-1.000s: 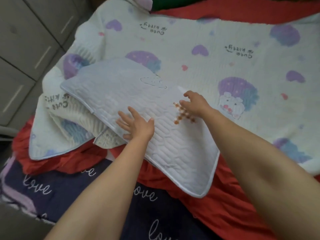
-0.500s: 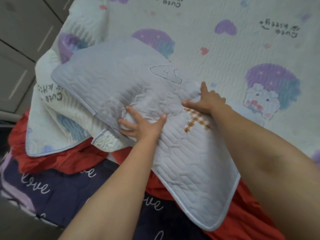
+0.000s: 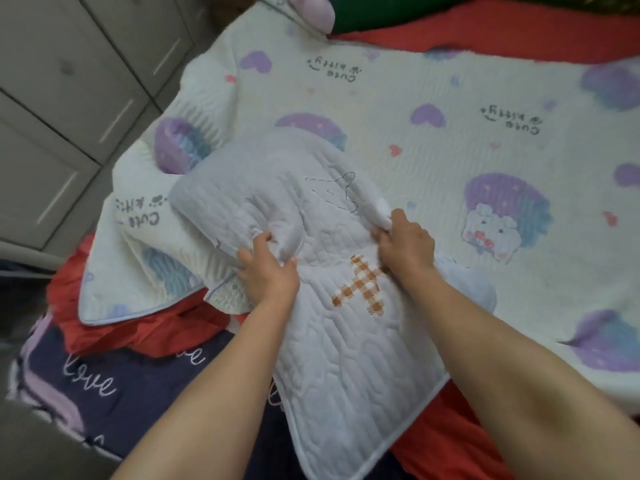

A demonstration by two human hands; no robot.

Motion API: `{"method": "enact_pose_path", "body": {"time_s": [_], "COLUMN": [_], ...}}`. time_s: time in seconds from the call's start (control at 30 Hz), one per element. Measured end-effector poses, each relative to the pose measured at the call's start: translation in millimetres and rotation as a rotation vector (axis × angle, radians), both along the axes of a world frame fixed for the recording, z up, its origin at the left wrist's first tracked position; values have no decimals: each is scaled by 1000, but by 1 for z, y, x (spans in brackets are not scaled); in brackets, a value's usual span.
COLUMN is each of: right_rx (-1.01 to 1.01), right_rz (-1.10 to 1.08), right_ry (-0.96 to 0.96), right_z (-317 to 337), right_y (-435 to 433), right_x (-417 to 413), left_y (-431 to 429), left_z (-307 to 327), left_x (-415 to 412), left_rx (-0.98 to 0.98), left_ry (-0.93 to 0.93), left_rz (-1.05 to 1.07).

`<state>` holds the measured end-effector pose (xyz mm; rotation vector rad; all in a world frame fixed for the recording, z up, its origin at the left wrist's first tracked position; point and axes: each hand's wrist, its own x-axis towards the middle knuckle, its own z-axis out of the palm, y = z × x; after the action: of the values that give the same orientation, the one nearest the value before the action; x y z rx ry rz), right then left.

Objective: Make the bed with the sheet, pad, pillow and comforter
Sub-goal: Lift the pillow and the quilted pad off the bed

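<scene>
The left hand point(image 3: 268, 271) and right hand point(image 3: 405, 244) curl their fingers point(image 3: 258, 241) into bunched cloth at the middle of the quilted pillow point(image 3: 346, 341), which lies askew on the near corner of the printed pad point(image 3: 450, 150), probably to lift and reposition it

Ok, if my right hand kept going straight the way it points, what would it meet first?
The quilted pillow: your right hand grips a fold of it and points up-left across it. Beyond that, probably the Cute kitty pad, though depth is unclear.
</scene>
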<state>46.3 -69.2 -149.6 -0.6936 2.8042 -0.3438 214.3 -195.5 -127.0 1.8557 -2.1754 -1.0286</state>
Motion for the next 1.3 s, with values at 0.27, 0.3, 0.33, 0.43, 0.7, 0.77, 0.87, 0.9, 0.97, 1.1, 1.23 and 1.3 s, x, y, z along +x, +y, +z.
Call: {"method": "enact_pose_path", "body": {"time_s": [0.27, 0.3, 0.33, 0.43, 0.7, 0.77, 0.87, 0.9, 0.97, 1.1, 1.23, 1.3], "right_rx": [-224, -251, -271, -338, -526, -560, -607, -619, -625, -646, -654, -647], "right_rz": [-159, -166, -163, -137, 74, 130, 264, 309, 375, 576, 780, 901], "right_ry": [96, 101, 103, 104, 128, 113, 71, 48, 8, -72, -169, -201], "right_z": [67, 76, 84, 109, 186, 202, 225, 231, 241, 262, 277, 284], "right_y": [25, 28, 31, 34, 27, 25, 20, 16, 6, -18, -46, -58], "right_x": [82, 95, 108, 148, 318, 365, 453, 482, 531, 632, 724, 772], "left_y": [-7, -4, -1, 9, 46, 58, 81, 88, 99, 117, 136, 150], "left_z": [87, 98, 106, 132, 211, 228, 254, 261, 273, 288, 294, 296], "left_x": [64, 78, 91, 138, 341, 397, 496, 527, 580, 684, 772, 811], "left_rx": [-186, -204, -220, -265, -474, -535, -625, -658, -719, -807, -878, -913], "left_ry": [227, 244, 262, 312, 416, 409, 390, 373, 336, 306, 257, 193], "left_rz": [-82, -84, -85, -70, 112, 165, 286, 319, 380, 559, 769, 887]}}
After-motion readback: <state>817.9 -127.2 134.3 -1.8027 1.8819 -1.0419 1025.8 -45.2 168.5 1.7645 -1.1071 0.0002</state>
